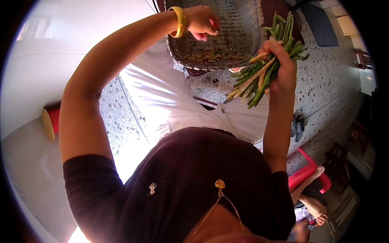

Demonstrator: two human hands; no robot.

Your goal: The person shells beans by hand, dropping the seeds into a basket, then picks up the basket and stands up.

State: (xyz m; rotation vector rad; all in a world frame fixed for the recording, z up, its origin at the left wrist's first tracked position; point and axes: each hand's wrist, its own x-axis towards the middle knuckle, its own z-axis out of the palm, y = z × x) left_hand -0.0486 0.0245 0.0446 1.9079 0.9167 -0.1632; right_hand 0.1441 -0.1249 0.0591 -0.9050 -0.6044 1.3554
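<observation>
In my right hand [281, 67] is a thick bunch of green beans [263, 79], gripped around its middle with the pods sticking out on both sides. Most pods are green, and a few are yellowish or tan. My left hand [202, 23], with a gold bangle [178, 22] at the wrist, hovers over a woven basket [259, 20]. Its fingers are curled inward; anything between them is hidden. Small brown and yellowish scraps [210, 55] lie along the basket's near side.
The basket stands beyond my knees on a dark red support, partly hidden. Speckled floor [324, 81] spreads to the right, with dark slippers [298, 127] on it. A pink chair [308, 170] and another person's bare limbs [314, 208] are at the lower right. A red drum-like object [50, 121] is at left.
</observation>
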